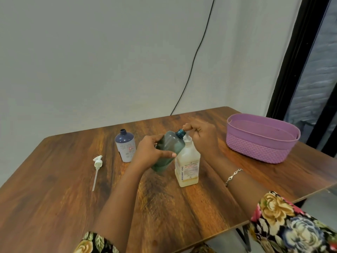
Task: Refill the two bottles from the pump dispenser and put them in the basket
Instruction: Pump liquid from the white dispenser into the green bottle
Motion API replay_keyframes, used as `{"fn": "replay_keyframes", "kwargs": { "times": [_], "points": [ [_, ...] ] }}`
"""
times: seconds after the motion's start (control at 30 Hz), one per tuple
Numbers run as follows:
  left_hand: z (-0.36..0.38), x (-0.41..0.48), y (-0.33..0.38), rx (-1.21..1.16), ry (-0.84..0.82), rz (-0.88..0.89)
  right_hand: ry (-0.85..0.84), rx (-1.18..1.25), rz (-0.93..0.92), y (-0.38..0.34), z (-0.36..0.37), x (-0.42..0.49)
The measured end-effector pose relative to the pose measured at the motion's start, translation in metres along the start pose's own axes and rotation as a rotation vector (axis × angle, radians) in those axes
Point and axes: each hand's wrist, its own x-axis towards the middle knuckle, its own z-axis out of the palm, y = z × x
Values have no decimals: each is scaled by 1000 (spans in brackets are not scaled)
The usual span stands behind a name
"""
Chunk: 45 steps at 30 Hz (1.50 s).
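Filling the first bottle is the step I judge to be in hand. My left hand [151, 152] grips the teal bottle [168, 148] round its body and holds it off the table [54, 198], tilted so that its open neck sits right at the spout of the dispenser [187, 167]. My right hand [202, 137] is on top of the dispenser, fingers curled over the pump head, which they mostly hide. The dispenser stands upright near the middle of the table. How much has gone into the teal bottle I cannot tell. The blue bottle [125, 148] stands uncapped to the left, with a loose pump [97, 162] lying flat beyond it. The basket [255, 148] sits well apart at the right with neither bottle in it. Next, I think, come steady presses with the neck kept under the spout, since a slip would spill onto the wood. Then capping, the blue bottle, and both into the basket.
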Motion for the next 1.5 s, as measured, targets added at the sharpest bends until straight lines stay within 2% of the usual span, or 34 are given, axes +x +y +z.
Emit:
{"fn": "replay_keyframes", "kwargs": {
  "times": [0.2, 0.33, 0.5, 0.6, 0.77, 1.0, 1.1, 1.3, 1.5],
  "points": [
    [1, 5, -6, 69, -18, 4, 82, -68, -68, 4, 10, -9],
    [9, 3, -12, 23, -10, -21, 124, -44, -78, 17, 16, -12],
    [5, 2, -8, -2, -4, -13, 76, 34, -8, 18, 5, -2],
    [0, 5, -4, 66, -2, 12, 53, -10, 26, 13, 6, 7],
    [3, 5, -10, 88, -23, -7, 169, 2, -55, 19, 21, -12],
    [5, 1, -5, 7, -5, -12, 84, 76, -25, 17, 8, -5],
    [0, 3, -1, 49, 5, 17, 39, 50, -11, 14, 5, 6],
    [3, 5, -9, 86, -18, -10, 175, 6, -159, 22, 21, -12],
    [6, 4, -9, 73, 19, 2, 135, 11, -118, 21, 16, -15]
  ]
}}
